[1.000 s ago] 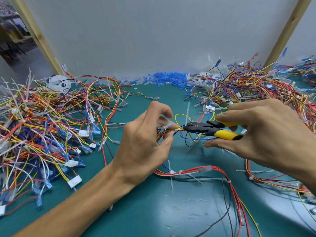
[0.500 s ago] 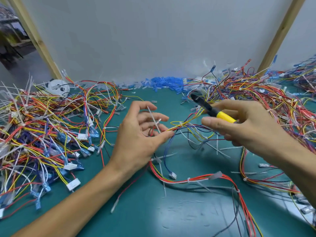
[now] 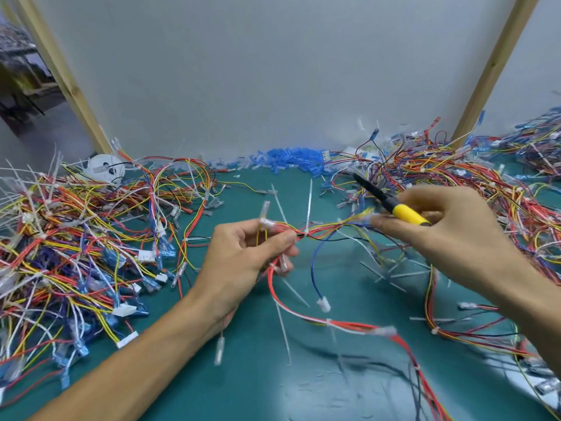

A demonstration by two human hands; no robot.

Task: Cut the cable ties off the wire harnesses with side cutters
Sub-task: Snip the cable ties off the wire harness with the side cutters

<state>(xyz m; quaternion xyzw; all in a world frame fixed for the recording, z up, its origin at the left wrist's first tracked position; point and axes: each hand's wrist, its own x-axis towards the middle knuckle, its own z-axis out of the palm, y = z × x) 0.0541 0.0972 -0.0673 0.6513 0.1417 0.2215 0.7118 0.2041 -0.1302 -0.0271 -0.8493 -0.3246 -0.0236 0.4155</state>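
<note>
- Tabletop [image 3: 212, 390], green, nearest: bare patch, with red wires of the harness [image 3: 334, 229] trailing across it.
- Left hand [image 3: 243, 262]: fingers [image 3: 285, 238] pinched on the harness, just left of a white tie [image 3: 308, 208] standing upright from the bundle.
- Right hand [image 3: 449, 238]: fingers wrapped round the yellow handle of the cutters [image 3: 391, 205], tip aimed away; jaws blurred, cannot tell their gap. Same hand also pinches the bundle's right end.
- Harness spans mid-air between hands. Judged light, limp, springy; grip close beside the tie, keep taut. Tie stiff, thin; wires nick easily.
- Far: harness piles left [image 3: 76, 238] and right [image 3: 485, 189]; blue sleeves [image 3: 288, 159] along the wall.
</note>
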